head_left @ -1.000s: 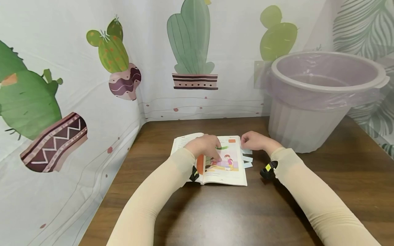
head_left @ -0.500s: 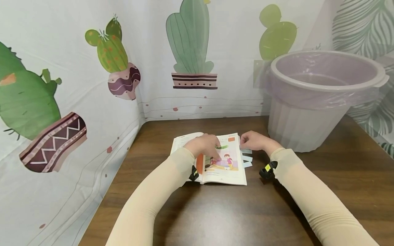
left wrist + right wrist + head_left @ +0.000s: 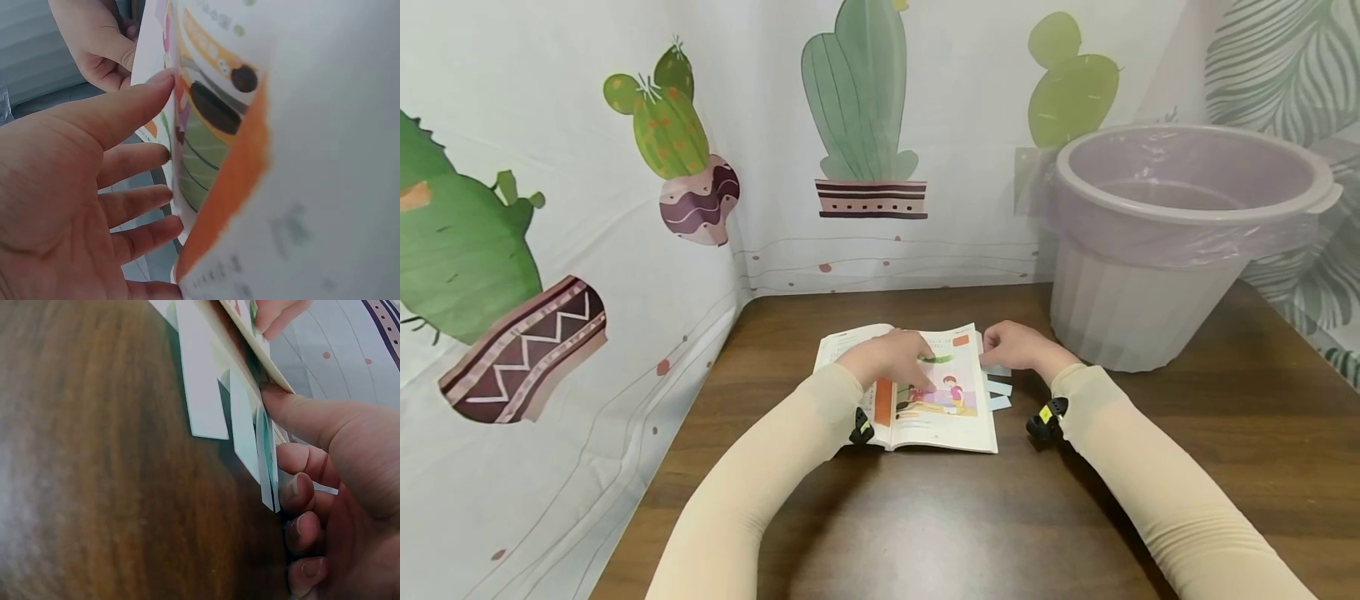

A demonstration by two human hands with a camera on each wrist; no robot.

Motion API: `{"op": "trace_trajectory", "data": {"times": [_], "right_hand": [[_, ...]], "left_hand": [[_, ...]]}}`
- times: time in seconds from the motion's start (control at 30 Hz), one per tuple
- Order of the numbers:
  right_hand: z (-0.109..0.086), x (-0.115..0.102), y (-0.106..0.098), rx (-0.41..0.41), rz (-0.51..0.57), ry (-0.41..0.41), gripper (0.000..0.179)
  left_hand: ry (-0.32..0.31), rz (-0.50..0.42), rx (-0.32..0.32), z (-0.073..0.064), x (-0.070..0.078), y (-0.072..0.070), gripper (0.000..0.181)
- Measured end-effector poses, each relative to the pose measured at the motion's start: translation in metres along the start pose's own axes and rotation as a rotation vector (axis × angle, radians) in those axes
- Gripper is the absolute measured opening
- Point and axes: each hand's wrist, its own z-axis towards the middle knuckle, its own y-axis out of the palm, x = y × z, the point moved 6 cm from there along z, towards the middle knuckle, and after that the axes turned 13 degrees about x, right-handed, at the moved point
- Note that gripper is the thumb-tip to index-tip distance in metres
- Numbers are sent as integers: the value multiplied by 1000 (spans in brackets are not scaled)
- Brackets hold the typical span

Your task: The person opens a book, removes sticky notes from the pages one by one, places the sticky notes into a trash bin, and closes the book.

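The left hand (image 3: 891,354) lay flat-fingered, pinning the picture book (image 3: 936,400) open on the bench (image 3: 925,517), while the right hand (image 3: 1011,346) pinched paper bookmark strips (image 3: 998,387) at its edge.

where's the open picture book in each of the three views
Head view: the open picture book lies at the centre of the wooden table, under the left hand.
Left wrist view: its pages fill the right side, close and blurred, with the left hand's fingers against them.
Right wrist view: only its edge shows at the top, above the paper strips.
Shared landmark: the right hand at the book's right edge appears in all three.
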Motion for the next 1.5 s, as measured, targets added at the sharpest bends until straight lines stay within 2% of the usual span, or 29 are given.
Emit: {"op": "trace_trajectory", "data": {"times": [0.13, 0.27, 0.43, 0.73, 1.03, 1.2, 1.33, 1.5], "right_hand": [[0, 0, 0, 13, -16, 3, 25], [-1, -1, -1, 22, -22, -1, 27], [-2, 0, 0, 34, -27, 5, 28], [-8, -5, 1, 21, -60, -8, 29], [-14, -9, 0, 63, -60, -25, 27], [-16, -12, 0, 69, -70, -36, 29], [-20, -15, -2, 58, -79, -46, 34], [-23, -18, -4, 49, -93, -71, 38]], "left_hand": [[19, -22, 18, -3, -3, 1, 64], [60, -11, 51, -13, -5, 0, 66], [128, 0, 89, -30, -14, -1, 63], [136, -39, 141, -70, -40, 5, 67], [108, -133, 209, -112, -76, 11, 75], [70, -169, 211, -134, -99, 15, 80], [37, -194, 205, -145, -110, 19, 86], [17, -235, 211, -151, -114, 21, 92]]}}
